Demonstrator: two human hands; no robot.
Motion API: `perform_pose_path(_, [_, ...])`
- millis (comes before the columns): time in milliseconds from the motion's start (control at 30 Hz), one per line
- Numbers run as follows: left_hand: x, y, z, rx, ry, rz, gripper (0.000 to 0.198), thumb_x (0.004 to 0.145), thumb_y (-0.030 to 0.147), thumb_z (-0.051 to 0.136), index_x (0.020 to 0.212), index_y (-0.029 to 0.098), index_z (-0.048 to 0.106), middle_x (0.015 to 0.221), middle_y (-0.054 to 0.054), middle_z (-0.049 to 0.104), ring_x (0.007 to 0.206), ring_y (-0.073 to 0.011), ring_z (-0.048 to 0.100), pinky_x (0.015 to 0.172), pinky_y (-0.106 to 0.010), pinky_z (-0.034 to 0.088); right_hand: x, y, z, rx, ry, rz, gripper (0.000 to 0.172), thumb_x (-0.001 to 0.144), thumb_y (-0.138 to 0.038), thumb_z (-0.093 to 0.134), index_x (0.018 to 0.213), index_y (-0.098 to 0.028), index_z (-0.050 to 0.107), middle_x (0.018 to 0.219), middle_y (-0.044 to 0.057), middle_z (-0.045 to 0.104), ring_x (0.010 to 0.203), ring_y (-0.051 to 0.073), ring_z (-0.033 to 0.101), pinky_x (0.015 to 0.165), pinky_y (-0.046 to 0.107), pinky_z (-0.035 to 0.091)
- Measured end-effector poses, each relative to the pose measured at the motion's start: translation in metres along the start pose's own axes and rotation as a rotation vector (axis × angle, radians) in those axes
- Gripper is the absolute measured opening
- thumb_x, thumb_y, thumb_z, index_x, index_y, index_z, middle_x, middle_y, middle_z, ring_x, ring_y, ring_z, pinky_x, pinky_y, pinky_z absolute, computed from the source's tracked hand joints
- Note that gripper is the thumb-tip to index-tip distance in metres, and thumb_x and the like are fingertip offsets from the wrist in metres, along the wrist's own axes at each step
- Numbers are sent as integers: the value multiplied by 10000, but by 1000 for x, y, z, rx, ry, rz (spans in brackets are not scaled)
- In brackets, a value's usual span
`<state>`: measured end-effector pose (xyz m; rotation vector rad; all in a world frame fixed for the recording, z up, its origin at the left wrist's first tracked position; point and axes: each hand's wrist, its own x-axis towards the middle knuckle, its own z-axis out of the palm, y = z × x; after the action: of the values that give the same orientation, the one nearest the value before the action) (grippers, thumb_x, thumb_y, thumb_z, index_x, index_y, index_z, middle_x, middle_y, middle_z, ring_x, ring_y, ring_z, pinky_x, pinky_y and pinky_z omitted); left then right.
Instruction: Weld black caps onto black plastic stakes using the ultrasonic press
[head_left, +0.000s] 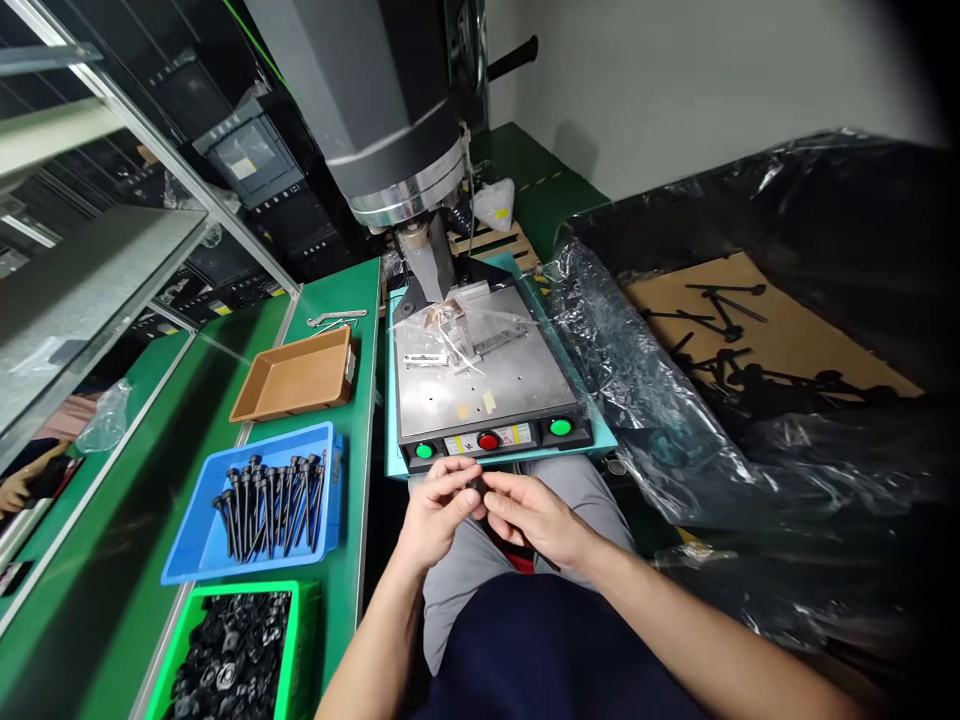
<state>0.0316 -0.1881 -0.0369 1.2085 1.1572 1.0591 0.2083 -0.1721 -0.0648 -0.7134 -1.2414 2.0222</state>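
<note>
1. Sitting at a green bench (360, 300), the person holds both hands over the lap, just in front of a press machine.
2. The left hand (435, 510) and the right hand (536, 515) meet fingertip to fingertip, both closed on a small black part (478, 487); its exact shape is hidden by the fingers.
3. The part sits between the two hands, just below the machine's control strip, near the red button (488, 441), which has a green button (424, 451) at each end of the strip.
4. Behind the strip lies a bare metal plate (517, 385) with a small fixture under the grey press column (375, 90).
5. On the bench to the person's left stand three bins in a row: a green bin (296, 640) of small black pieces nearest, a blue bin (195, 560) of long black pins (270, 500) next, and a brown tray (296, 380) farthest.
6. To the right, crumpled clear plastic sheeting (637, 380) spreads beside the machine, and a cardboard sheet (795, 330) carries more black pins.
7. A pale wall (675, 80) closes the room behind, with green floor below it and a metal shelf frame (97, 270) at far left.
</note>
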Motion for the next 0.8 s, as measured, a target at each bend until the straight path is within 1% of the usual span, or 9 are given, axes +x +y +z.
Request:
perform_pose_path(100, [4, -11, 11, -33, -6, -45, 327, 790, 374, 722, 1091, 247, 741, 1224, -119, 571, 984, -225, 600, 751, -320, 534, 7, 7, -5, 140, 24, 23, 425, 891, -572, 558, 919, -150, 596, 563, -49, 434, 436, 59, 277, 378, 185, 176])
perform_pose_path(233, [24, -29, 13, -121, 144, -84, 395, 747, 356, 770, 1110, 209, 717, 1207, -122, 623, 1017, -224, 619, 832, -326, 526, 29, 16, -20, 242, 154, 44, 407, 834, -531, 658, 1001, -164, 601, 695, -7, 530, 476, 62, 367, 380, 170, 225])
perform_pose_path(300, [46, -33, 6, -248, 265, -144, 427, 735, 350, 785, 1113, 174, 690, 1164, -132, 659, 959, -204, 650, 805, -301, 528, 46, 18, -31, 284, 278, 40, 402, 789, -495, 713, 1012, -184, 589, 785, 13, 578, 510, 66, 428, 387, 157, 249])
perform_pose_path(367, [75, -32, -5, -426, 361, -232, 407, 757, 359, 766, 1083, 139, 660, 1143, -151, 670, 923, -193, 673, 769, -278, 541, 68, 17, -40, 335, 343, 48, 372, 761, -448, 743, 970, -191, 575, 833, 20, 604, 529, 66, 460, 393, 145, 262])
perform_pose_path(467, [124, -23, -21, -714, 390, -339, 368, 838, 381, 677, 1069, 105, 598, 1136, -184, 659, 940, -205, 687, 784, -290, 571, 105, 14, -48, 427, 329, 67, 308, 754, -375, 742, 908, -179, 562, 836, 26, 619, 513, 56, 459, 395, 137, 266])
perform_pose_path(567, [164, -15, -30, -908, 399, -365, 375, 904, 401, 582, 1108, 88, 547, 1082, -191, 664, 939, -217, 691, 767, -320, 597, 140, 9, -51, 457, 329, 30, 288, 756, -343, 722, 936, -178, 569, 814, 21, 614, 503, 55, 454, 395, 136, 261])
perform_pose_path(667, [188, -11, -34, -989, 473, -328, 281, 930, 352, 555, 1049, 98, 566, 886, -107, 676, 772, -147, 691, 683, -245, 593, 165, 4, -56, 446, 366, -29, 340, 761, -334, 700, 1040, -196, 562, 801, 7, 603, 513, 59, 456, 405, 140, 279])
perform_pose_path(733, [193, -11, -37, -1007, 532, -285, 147, 933, 269, 558, 954, 125, 584, 749, -29, 641, 631, -80, 650, 614, -164, 558, 174, 0, -65, 402, 426, -90, 438, 765, -332, 687, 1160, -222, 532, 832, 0, 606, 512, 56, 444, 412, 145, 292])
perform_pose_path(800, [193, -10, -41, -1027, 578, -242, 87, 933, 193, 544, 869, 146, 579, 678, 14, 610, 563, -44, 615, 584, -121, 529, 180, -5, -83, 249, 508, -176, 541, 782, -365, 665, 1278, -244, 486, 889, 8, 615, 518, 63, 446, 419, 162, 320])
